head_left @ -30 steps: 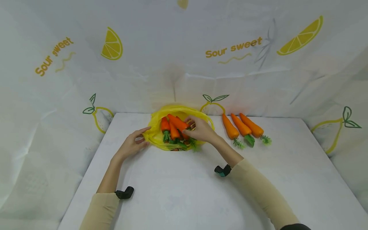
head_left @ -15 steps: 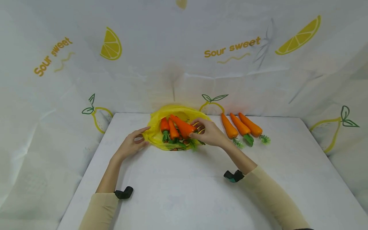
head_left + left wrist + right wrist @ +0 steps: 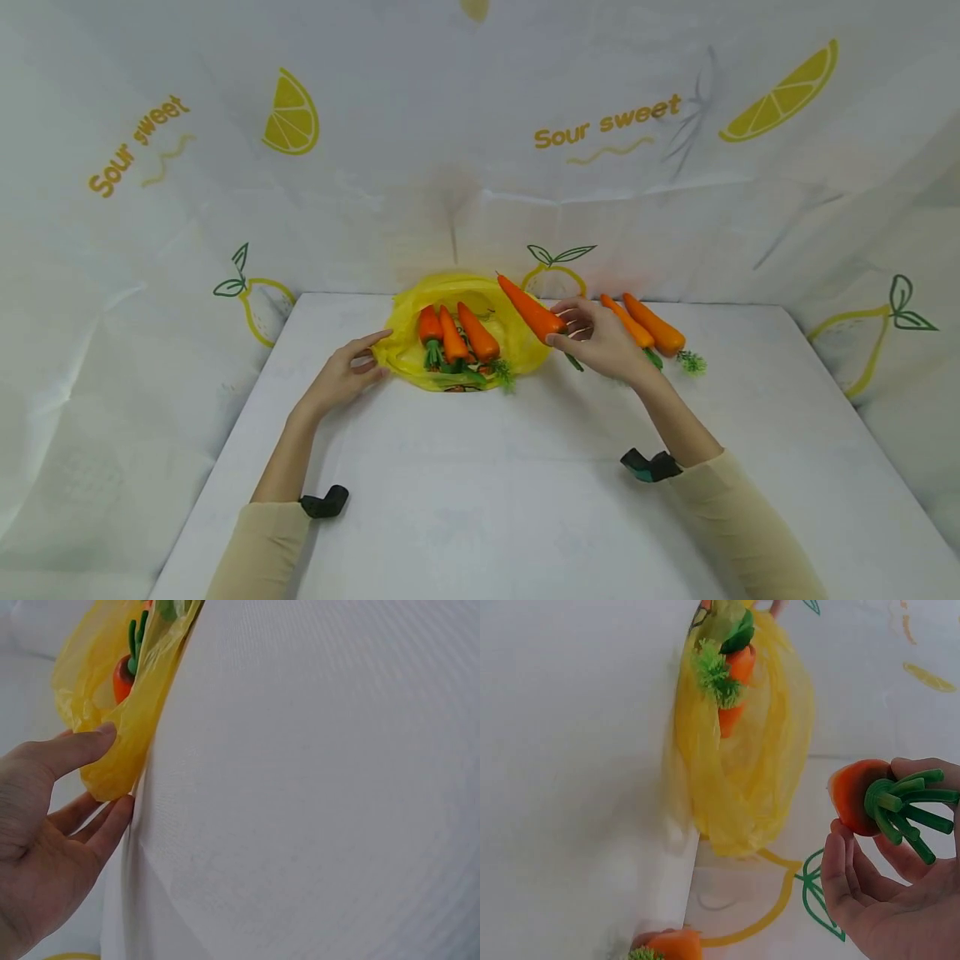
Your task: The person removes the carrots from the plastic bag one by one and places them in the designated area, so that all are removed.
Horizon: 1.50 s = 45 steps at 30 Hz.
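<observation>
A yellow plastic bag (image 3: pixel 408 362) lies with its mouth toward me in the head view, and several orange carrots (image 3: pixel 478 335) with green tops show inside it. At the bag's left side, my left hand (image 3: pixel 341 379) holds its edge between thumb and fingers; the left wrist view shows the thumb on top of the yellow film. My right hand (image 3: pixel 600 337) grips another carrot (image 3: pixel 528 308) near its green-stemmed end, raised to the right of the bag, tip pointing up and left. Thick green stems (image 3: pixel 907 802) stick out beside the fingers in the right wrist view.
Right of the bag, carrots (image 3: pixel 656 327) lie in a row on the white table (image 3: pixel 465 483), partly covered by my right hand. A white sheet (image 3: pixel 420 183) printed with lemons rises behind the table's back edge.
My right hand has drawn a carrot out of the bag, up and to the right. It now overlaps the row of carrots. The left hand stays at the bag.
</observation>
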Available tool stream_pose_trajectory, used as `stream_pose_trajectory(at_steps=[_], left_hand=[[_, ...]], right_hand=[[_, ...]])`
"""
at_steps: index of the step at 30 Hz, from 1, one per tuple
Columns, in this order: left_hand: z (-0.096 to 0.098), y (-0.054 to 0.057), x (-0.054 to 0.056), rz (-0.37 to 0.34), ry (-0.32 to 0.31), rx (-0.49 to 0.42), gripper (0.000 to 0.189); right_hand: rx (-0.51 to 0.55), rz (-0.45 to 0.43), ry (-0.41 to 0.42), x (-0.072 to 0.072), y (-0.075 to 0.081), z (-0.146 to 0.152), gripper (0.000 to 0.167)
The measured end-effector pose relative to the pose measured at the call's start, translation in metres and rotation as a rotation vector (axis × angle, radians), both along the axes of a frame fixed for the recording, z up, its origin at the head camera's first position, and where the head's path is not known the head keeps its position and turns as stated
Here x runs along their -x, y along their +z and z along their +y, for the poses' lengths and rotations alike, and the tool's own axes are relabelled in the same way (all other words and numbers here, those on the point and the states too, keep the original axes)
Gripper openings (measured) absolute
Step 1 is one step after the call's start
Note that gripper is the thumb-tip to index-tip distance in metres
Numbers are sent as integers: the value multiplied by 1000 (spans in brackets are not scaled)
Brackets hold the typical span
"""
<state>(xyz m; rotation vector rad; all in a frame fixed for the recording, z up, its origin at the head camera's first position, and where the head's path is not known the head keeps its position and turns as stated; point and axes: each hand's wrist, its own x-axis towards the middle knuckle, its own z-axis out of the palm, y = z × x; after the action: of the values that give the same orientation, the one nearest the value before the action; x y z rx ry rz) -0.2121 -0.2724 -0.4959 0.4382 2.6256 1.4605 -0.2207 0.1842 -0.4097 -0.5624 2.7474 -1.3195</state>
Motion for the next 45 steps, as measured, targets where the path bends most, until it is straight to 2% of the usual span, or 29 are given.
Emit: stream_pose_trajectory(at_steps=[9,20,28,45], left_hand=[[-1,0,0,-9,12,-7,65],[0,0,1,-3,11,0,64],[1,0,0,-1,10,18,63],[1,-1,-1,-11,10,17,63]], right_hand=[[-25,-2,-96,-2,-4,34,47],[-106,-33,-191,14,-25,49,52],[-173,-48,-200,21,-37,53,53],[-293,-47,-228,21,-43,44,50]])
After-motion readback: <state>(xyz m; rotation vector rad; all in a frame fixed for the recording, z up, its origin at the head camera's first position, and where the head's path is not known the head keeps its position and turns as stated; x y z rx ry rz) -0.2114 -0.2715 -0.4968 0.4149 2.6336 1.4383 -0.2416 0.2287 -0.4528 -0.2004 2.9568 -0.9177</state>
